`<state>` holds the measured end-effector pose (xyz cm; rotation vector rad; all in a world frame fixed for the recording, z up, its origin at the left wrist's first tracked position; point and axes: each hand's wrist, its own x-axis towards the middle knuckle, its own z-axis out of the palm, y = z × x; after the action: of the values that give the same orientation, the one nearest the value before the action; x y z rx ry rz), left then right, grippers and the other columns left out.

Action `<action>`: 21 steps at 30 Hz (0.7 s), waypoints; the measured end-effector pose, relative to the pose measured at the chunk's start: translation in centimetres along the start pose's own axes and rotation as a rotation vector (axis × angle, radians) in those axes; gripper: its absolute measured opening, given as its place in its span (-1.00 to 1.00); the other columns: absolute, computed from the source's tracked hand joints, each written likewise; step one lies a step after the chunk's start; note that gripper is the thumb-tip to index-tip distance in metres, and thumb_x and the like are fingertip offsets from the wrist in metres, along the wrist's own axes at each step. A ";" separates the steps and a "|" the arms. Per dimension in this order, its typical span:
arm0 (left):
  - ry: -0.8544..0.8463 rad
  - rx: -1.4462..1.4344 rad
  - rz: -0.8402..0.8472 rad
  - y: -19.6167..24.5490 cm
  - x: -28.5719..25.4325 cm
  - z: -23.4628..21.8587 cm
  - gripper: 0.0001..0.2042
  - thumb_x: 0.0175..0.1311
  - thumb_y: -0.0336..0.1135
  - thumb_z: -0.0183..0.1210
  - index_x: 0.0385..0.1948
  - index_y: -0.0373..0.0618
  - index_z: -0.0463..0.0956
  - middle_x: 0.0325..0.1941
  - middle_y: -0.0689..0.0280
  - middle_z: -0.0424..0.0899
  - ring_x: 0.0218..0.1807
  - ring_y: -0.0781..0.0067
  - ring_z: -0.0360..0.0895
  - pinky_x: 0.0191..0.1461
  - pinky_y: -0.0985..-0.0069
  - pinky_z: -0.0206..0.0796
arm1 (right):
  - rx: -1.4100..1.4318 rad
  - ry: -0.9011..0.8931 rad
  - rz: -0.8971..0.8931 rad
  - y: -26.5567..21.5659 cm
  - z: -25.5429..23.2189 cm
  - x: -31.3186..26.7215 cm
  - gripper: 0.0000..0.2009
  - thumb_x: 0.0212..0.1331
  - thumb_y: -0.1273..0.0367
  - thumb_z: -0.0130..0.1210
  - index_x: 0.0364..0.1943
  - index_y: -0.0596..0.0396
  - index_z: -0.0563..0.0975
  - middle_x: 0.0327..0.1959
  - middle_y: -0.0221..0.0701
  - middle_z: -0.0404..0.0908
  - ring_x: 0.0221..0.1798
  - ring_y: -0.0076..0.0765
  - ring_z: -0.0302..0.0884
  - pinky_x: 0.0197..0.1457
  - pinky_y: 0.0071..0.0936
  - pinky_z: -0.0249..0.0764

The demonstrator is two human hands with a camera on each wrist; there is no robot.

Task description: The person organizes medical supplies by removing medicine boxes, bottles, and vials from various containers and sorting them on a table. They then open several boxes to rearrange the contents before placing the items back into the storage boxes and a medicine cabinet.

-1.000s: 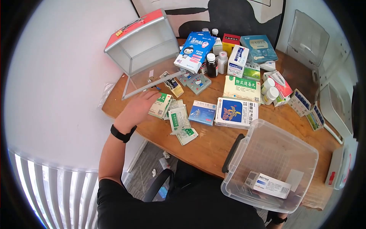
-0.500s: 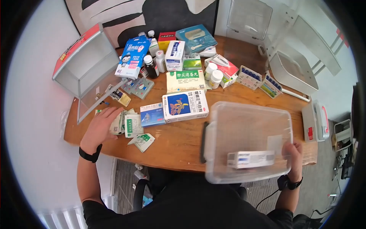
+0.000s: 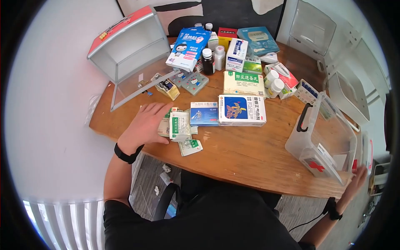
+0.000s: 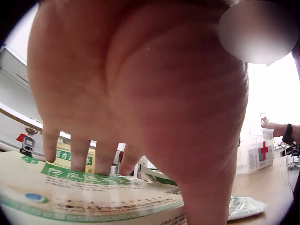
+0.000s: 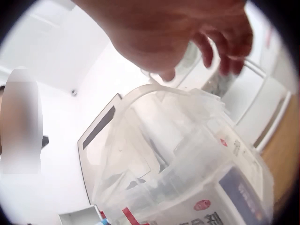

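Note:
My left hand (image 3: 143,125) lies over a green-and-white medicine box (image 4: 112,192) at the table's left side. Its fingers are fairly straight, the tips at the box's printed top and the thumb at the near side. Green-and-white medicine sachets (image 3: 180,127) lie just right of this hand, partly over the box. At the right table edge stands a clear plastic bin (image 3: 298,143) with a red cross and a black handle. A white medicine box (image 5: 211,206) shows inside it. My right hand (image 3: 354,185) is beside the bin's rim, fingers loosely bent and holding nothing.
A blue box (image 3: 204,114) and a white-and-blue box (image 3: 242,110) lie mid-table. Behind them are several medicine boxes and bottles, including a dark bottle (image 3: 208,62). A red-topped display case (image 3: 137,50) stands open back left. A white container (image 3: 348,98) is at the right.
The clear bin has swung from in front of me to the right table edge and turned, its red cross now showing. My right hand has let go of it. The left hand has settled over the box.

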<state>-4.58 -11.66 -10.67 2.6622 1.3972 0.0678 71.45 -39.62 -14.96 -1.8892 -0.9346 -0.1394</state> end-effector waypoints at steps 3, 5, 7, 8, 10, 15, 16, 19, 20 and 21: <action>0.032 -0.012 -0.059 -1.3 -0.9 0.8 0.16 -0.36 -0.15 0.74 0.54 -0.04 0.36 0.46 0.09 0.54 0.49 -0.11 0.43 0.55 0.01 0.27 | 0.013 0.407 -0.269 -9.3 1.3 -7.1 -0.75 0.72 0.31 -0.07 -0.09 0.23 0.50 -0.27 -0.46 0.37 -0.19 -0.48 0.32 -0.08 -0.47 0.33; -0.034 0.023 -0.140 -1.4 -1.2 0.3 0.15 -0.34 -0.14 0.72 0.54 -0.04 0.36 0.42 0.08 0.55 0.46 -0.15 0.45 0.55 0.04 0.28 | 0.432 0.132 -0.493 -10.9 3.8 -11.9 -0.78 0.61 0.35 -0.04 -0.27 0.15 0.40 -0.30 -0.35 0.38 -0.17 -0.34 0.32 -0.05 -0.35 0.25; -0.016 0.032 -0.137 -1.7 -1.6 0.3 0.12 -0.31 -0.14 0.70 0.53 -0.04 0.37 0.38 0.09 0.57 0.43 -0.11 0.47 0.54 0.06 0.27 | 0.341 -0.307 -0.504 -16.4 7.0 -16.5 -0.68 0.44 0.15 0.25 -0.26 0.14 0.53 -0.41 -0.30 0.48 -0.30 -0.15 0.49 -0.06 -0.18 0.45; 0.002 0.030 -0.133 -1.9 -1.7 0.3 0.09 -0.28 -0.14 0.68 0.52 -0.03 0.37 0.33 0.10 0.59 0.41 -0.08 0.50 0.53 0.07 0.27 | 0.148 -0.504 -0.670 -19.3 9.2 -16.9 -0.73 0.44 0.21 0.24 -0.30 0.11 0.54 -0.44 -0.35 0.48 -0.33 -0.17 0.47 -0.16 -0.21 0.38; 0.010 0.000 -0.148 -1.8 -2.2 0.2 0.08 -0.27 -0.12 0.68 0.51 -0.04 0.38 0.33 0.10 0.59 0.40 -0.09 0.51 0.52 0.07 0.28 | 0.123 -0.910 -0.679 -24.8 12.9 -17.2 -0.73 0.23 0.22 0.49 -0.21 0.05 0.64 -0.39 -0.35 0.63 -0.24 -0.07 0.69 -0.24 -0.22 0.54; 0.060 -0.093 -0.136 -2.2 -2.8 1.3 0.06 -0.24 -0.07 0.67 0.51 -0.05 0.39 0.32 0.10 0.59 0.38 -0.09 0.52 0.48 0.05 0.30 | 0.120 -1.172 -0.878 -30.9 20.8 -18.3 -0.57 0.22 0.20 0.49 0.03 0.12 0.58 -0.11 -0.21 0.63 -0.11 -0.01 0.74 -0.21 -0.20 0.68; 0.058 -0.079 -0.147 -1.9 -2.9 1.5 0.07 -0.24 -0.04 0.67 0.51 -0.05 0.39 0.32 0.11 0.59 0.38 -0.08 0.52 0.48 0.05 0.30 | 0.134 -1.137 -0.888 -32.1 22.6 -18.8 -0.53 0.21 0.21 0.49 0.06 0.15 0.55 -0.07 -0.17 0.61 -0.08 -0.01 0.74 -0.17 -0.19 0.69; 0.068 -0.067 -0.142 -0.4 -3.0 1.6 0.09 -0.27 -0.04 0.69 0.51 -0.04 0.40 0.33 0.10 0.60 0.39 -0.09 0.52 0.48 0.07 0.31 | 0.228 -0.984 -0.974 -35.3 27.6 -20.3 -0.45 0.18 0.22 0.50 0.12 0.20 0.49 0.00 -0.09 0.58 -0.02 0.02 0.73 -0.10 -0.17 0.70; 0.076 -0.072 -0.134 -0.1 -3.2 1.6 0.10 -0.30 -0.06 0.71 0.50 -0.04 0.41 0.34 0.09 0.60 0.39 -0.10 0.51 0.49 0.09 0.32 | 0.225 -0.988 -0.968 -36.1 28.9 -20.8 -0.45 0.18 0.22 0.50 0.12 0.20 0.49 0.00 -0.09 0.58 -0.02 0.02 0.73 -0.10 -0.17 0.70; 0.071 -0.078 -0.135 -0.1 -3.4 1.9 0.10 -0.30 -0.06 0.71 0.50 -0.04 0.41 0.34 0.09 0.60 0.39 -0.10 0.51 0.49 0.09 0.32 | 0.208 -1.000 -0.991 -36.8 30.2 -21.4 -0.45 0.18 0.24 0.49 0.14 0.20 0.49 -0.02 -0.08 0.58 -0.03 0.03 0.74 -0.10 -0.17 0.70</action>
<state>-6.36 -14.57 -12.50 2.5190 1.5589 0.2008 23.61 -18.70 -13.79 -1.0756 -2.3951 0.3465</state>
